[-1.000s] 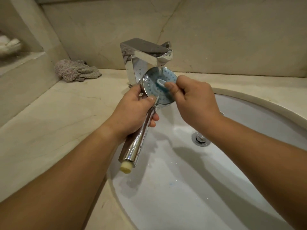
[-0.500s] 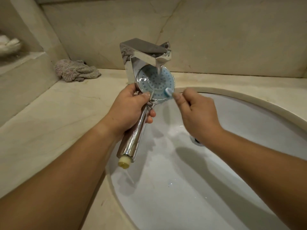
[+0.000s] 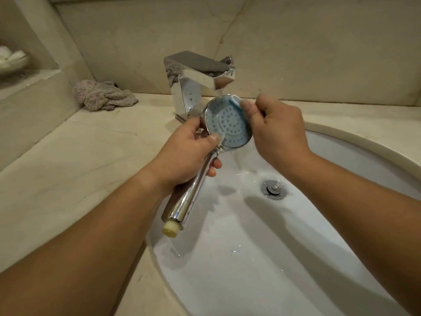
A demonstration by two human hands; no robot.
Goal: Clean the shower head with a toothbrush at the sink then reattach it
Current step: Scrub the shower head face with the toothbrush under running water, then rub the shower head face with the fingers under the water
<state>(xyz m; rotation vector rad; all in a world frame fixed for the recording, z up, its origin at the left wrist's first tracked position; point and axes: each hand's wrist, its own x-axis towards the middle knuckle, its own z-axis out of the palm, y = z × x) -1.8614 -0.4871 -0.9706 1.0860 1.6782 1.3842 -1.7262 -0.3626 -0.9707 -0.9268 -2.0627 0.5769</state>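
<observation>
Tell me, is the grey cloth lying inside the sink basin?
No, the grey cloth lies on the marble counter left of the faucet, outside the sink basin.

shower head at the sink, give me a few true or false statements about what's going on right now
1. The left hand grips the shower head by its chrome handle. True.
2. The right hand is empty. False: it holds a toothbrush against the upper edge of the blue spray face.
3. The spray face is turned toward the camera. True.
4. A hose is attached to the end of the handle. False: the yellowish threaded end is bare.
5. The crumpled cloth lies inside the sink. False: it lies on the counter, left of the faucet.
</observation>
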